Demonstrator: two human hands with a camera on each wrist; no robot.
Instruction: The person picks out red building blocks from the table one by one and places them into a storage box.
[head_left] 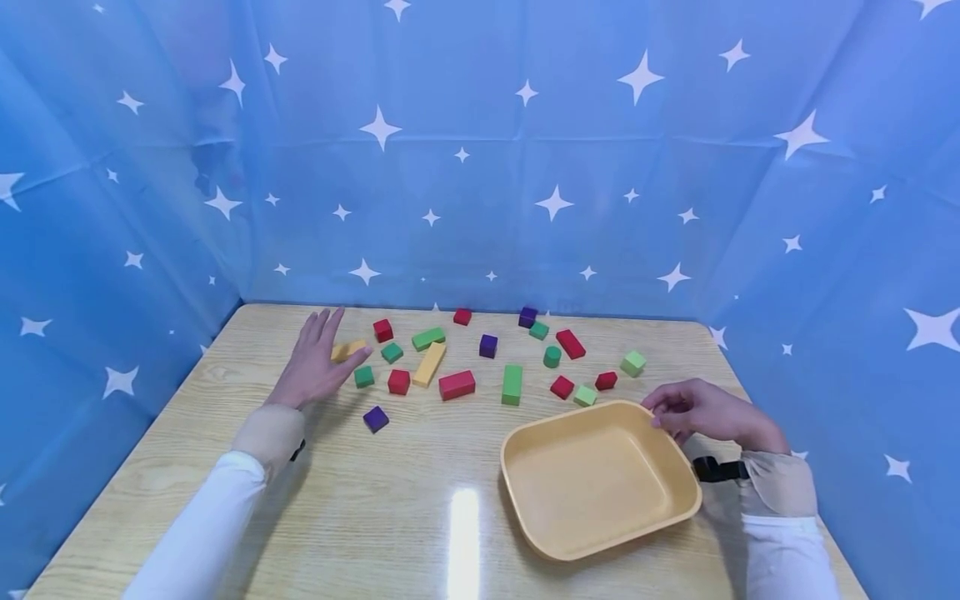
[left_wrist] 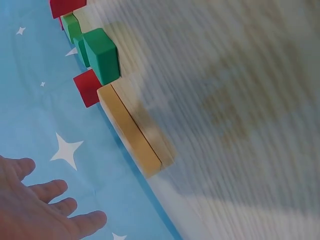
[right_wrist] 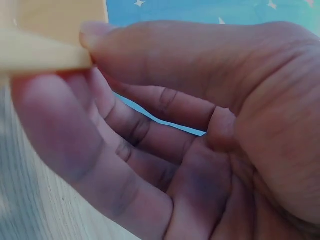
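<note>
My left hand (head_left: 318, 362) hovers at the left of the table, fingers spread, beside a yellow-orange block (head_left: 349, 350). In the left wrist view that long block (left_wrist: 131, 131) lies apart from the fingertips, near a green block (left_wrist: 101, 56) and a red block (left_wrist: 88, 88). On the right, my right hand (head_left: 708, 410) pinches the rim of a tan plastic tub (head_left: 600, 475) at its far right corner. The right wrist view shows thumb and curled fingers on the tub's rim (right_wrist: 45, 55). No blocks show inside the tub.
Several red, green, purple and yellow blocks are scattered over the far half of the wooden table (head_left: 360, 517). A purple block (head_left: 376, 419) lies nearest the front. Blue star-patterned cloth (head_left: 480, 167) hangs behind the table and at both sides.
</note>
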